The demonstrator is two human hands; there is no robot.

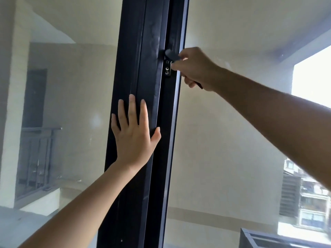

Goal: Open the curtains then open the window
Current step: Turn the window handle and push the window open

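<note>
A dark window frame post (143,68) runs from top to bottom between two glass panes. My left hand (133,135) lies flat against the post, fingers spread upward, holding nothing. Higher up, my right hand (194,68) is closed around the black window handle (170,54), which sticks out to the right from its screwed metal plate (167,68). The handle's lower end pokes out below my palm. No curtain shows in this view.
The left pane (62,104) shows a beige building wall and a balcony railing (37,158) outside. The right pane (232,149) shows more wall and distant apartment blocks (308,199). A dark rail corner (268,238) sits at the bottom right.
</note>
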